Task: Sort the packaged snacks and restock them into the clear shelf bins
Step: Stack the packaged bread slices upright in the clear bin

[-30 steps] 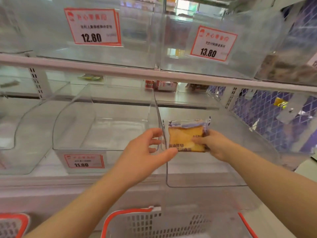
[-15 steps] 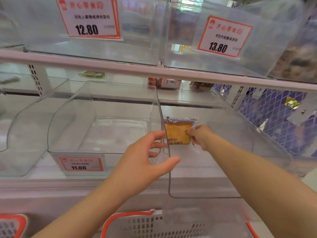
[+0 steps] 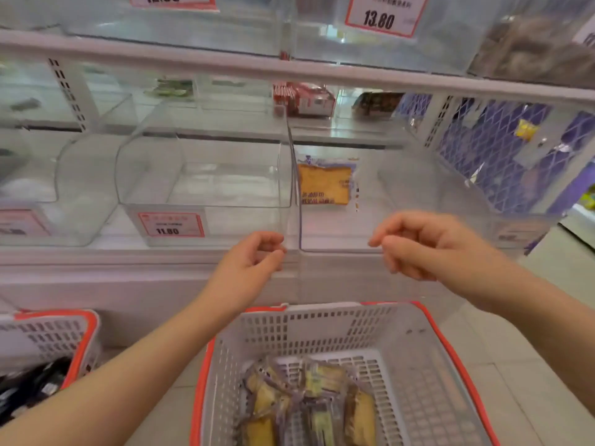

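Both hands have pulled back from the clear bin (image 3: pixel 418 201): the right hand (image 3: pixel 428 246) has let go of the cake packet (image 3: pixel 325 185), which now stands upright against the bin's left wall, near its back. Left hand (image 3: pixel 248 268) and right hand hang loosely curled in front of the bin, holding nothing. One packet looks stocked; the step in hand is likely fetching another. That calls for reaching down into the white slotted basket (image 3: pixel 428 381) below the bin, where more crinkly, glossy film packets (image 3: pixel 309 403) of yellow sponge lie heaped.
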{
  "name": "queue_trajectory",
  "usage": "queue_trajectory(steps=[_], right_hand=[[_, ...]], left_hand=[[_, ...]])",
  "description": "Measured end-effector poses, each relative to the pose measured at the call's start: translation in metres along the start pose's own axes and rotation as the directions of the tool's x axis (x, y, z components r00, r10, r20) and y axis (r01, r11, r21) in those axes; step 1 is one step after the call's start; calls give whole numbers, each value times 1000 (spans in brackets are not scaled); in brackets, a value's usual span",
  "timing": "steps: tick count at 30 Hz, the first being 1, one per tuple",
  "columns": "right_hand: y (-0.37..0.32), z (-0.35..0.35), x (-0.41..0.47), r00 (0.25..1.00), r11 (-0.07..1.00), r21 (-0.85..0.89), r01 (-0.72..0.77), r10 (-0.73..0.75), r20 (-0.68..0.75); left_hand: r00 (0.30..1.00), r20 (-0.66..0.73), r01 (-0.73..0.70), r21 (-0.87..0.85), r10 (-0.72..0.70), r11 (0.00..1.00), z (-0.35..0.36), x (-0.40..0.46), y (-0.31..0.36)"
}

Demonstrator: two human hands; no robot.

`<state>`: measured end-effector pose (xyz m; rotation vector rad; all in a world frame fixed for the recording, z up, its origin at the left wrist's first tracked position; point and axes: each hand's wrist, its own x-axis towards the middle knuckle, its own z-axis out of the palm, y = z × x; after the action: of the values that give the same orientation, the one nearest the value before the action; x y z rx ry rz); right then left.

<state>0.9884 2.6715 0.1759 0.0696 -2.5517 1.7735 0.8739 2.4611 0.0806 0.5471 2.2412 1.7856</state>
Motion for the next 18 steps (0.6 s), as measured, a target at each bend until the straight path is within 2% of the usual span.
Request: queue_trajectory(steps=[2,5,7,9,11,12,14,18], right_hand=[[28,22,-24,982,993,-79,-86,98,159],[96,57,-35,919,926,-255,-279,335,210],[151,78,-39,859,849,-360,-388,474,194],[195,93,-43,806,775,-455,-438,563,183],[226,110,-52,754,734,-459,-500,630,185],[237,118,-56,732,725,-424,-543,656,185],[253,132,-63,697,707,-354,-612,694,180],[272,153,-72,652,681,-368,-634,726,219]], left_hand=[[995,38,87,78,-90,993,12,-13,-30],[959,197,107,414,-204,904,28,-34,-86],[902,294,68,626,-317,776,40,-53,-124],[833,310,29,802,-457,597,48,-73,-156],[745,322,-78,912,-584,403,59,-95,-188],[715,325,-115,928,-619,354,64,-104,-204],[694,324,-129,935,-643,331,75,-113,-227],[700,350,-143,923,-623,358,89,-102,-260]])
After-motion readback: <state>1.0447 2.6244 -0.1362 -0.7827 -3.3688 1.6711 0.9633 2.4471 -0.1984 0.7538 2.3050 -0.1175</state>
